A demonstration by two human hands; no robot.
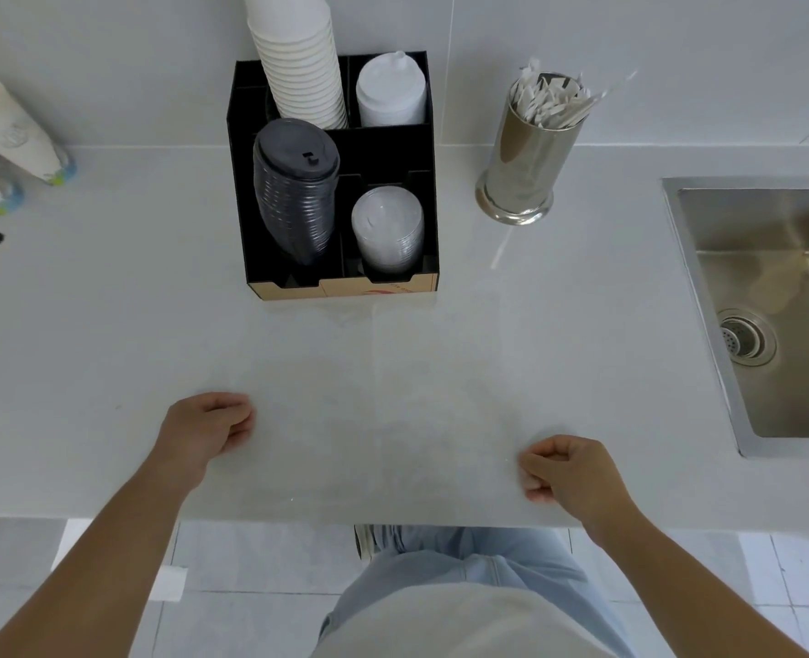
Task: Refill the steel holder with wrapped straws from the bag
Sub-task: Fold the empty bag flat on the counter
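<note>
The steel holder (521,168) stands at the back right of the counter, packed with white wrapped straws (552,99) that fan out of its top. A clear, flat plastic bag (383,401) lies spread on the counter in front of me, barely visible, and I see no straws in it. My left hand (208,429) is curled at the bag's left edge. At the bag's right edge, near the counter front, my right hand (568,472) is curled the same way. Both hands seem to pinch the film.
A black organiser (428,192) behind the bag holds white paper cups (298,64), black lids (293,192) and clear lids (388,235). A steel sink (772,301) is sunk into the counter at the right. Cup sleeves in a rack (8,135) sit at the far left.
</note>
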